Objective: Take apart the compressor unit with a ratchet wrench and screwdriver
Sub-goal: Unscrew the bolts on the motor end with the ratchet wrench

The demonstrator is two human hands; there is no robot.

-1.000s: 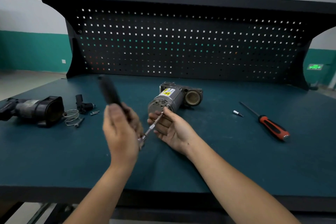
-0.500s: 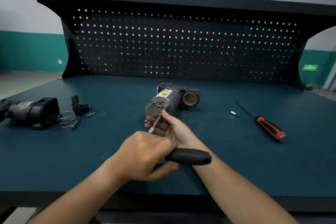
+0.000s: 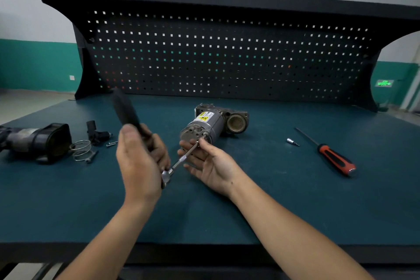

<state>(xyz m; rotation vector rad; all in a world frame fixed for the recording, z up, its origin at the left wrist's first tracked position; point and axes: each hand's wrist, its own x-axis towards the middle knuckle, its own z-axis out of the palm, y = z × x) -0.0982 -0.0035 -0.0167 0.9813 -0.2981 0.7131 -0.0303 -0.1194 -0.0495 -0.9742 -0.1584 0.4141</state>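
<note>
The grey compressor unit [image 3: 210, 124] with a yellow warning label lies mid-bench, its round end facing me. My left hand [image 3: 138, 161] grips the ratchet wrench [image 3: 127, 111] by its black handle, which points up and to the left. The wrench's silver extension [image 3: 184, 159] runs from the ratchet head up to a bolt on the compressor's end face. My right hand [image 3: 209, 163] pinches the extension near its tip, just in front of the compressor. A red and black screwdriver [image 3: 329, 154] lies on the mat to the right.
A removed black housing part [image 3: 34, 141] lies at the far left beside wire clamps [image 3: 81, 150], a small black fitting [image 3: 96, 133] and loose screws [image 3: 111, 143]. A small silver bit [image 3: 292, 142] sits left of the screwdriver. The pegboard [image 3: 216, 57] stands behind the bench.
My left hand swung the ratchet handle from low right, near my right forearm, back up to the left. My right hand stayed on the extension at the compressor.
</note>
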